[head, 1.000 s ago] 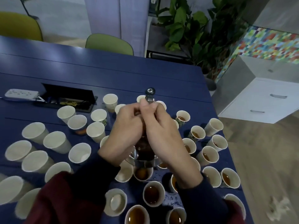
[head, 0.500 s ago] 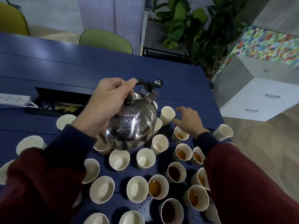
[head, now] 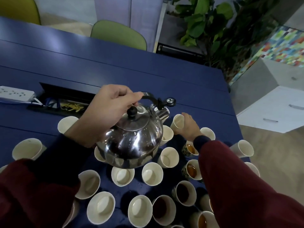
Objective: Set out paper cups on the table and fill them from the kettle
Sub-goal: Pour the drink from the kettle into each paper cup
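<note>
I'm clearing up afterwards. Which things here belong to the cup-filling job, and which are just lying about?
Job: kettle in left hand; far cup in right hand; empty cups; filled cups.
Lying about: power strip; cable tray; green chair; plant; drawers.

Cup [head: 99,156] half hidden beneath kettle [head: 131,142], power strip [head: 14,95] cropped left

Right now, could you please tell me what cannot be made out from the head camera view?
Head view: the kettle's fill level, hidden by its lid and steel wall.
Cups beneath the kettle, partly covered by its body.
Cups at lower right, covered by the right sleeve.
The power strip, cut off by the left edge.
The right hand's fingers, behind the paper cup it holds.
</note>
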